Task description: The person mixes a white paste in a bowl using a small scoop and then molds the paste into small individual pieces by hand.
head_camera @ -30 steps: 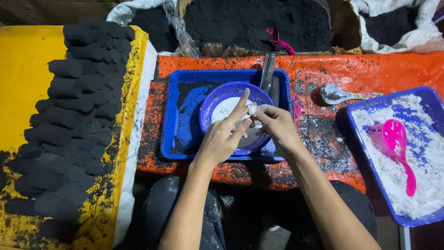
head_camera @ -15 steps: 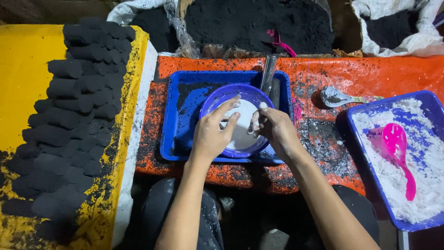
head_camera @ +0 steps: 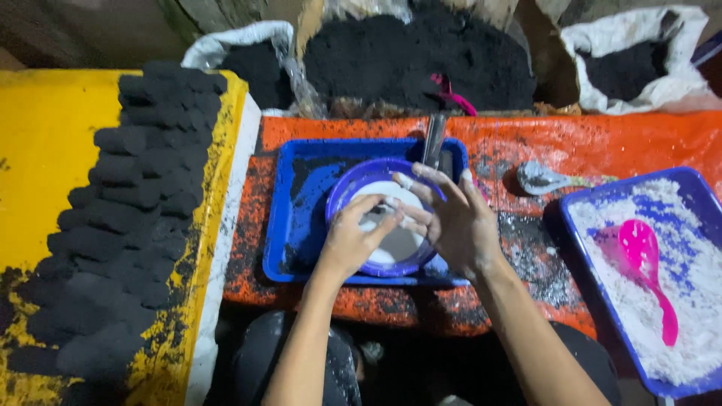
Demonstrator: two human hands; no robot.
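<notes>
A purple bowl (head_camera: 353, 184) with white powder or paste in it sits inside a blue tray (head_camera: 301, 210) on the orange table. Both hands hover over the bowl, dusted white. My left hand (head_camera: 353, 237) has its fingers curled, touching the fingers of my right hand (head_camera: 447, 218), which is spread open with the palm turned toward the left hand. The fingertips meet over the middle of the bowl. Whether a small lump sits between them is hidden. A metal tool (head_camera: 434, 139) leans on the tray's far edge.
Rows of black briquettes (head_camera: 128, 225) lie on a yellow board at left. A second blue tray (head_camera: 579, 225) at right holds white powder and a pink scoop (head_camera: 643, 259). A grey spoon (head_camera: 541, 179) lies on the orange table (head_camera: 526, 143). Sacks of black powder (head_camera: 421, 60) stand behind.
Both hands have shifted over the bowl. The right hand has opened and turned its palm leftward, and the left hand's fingers have curled against it.
</notes>
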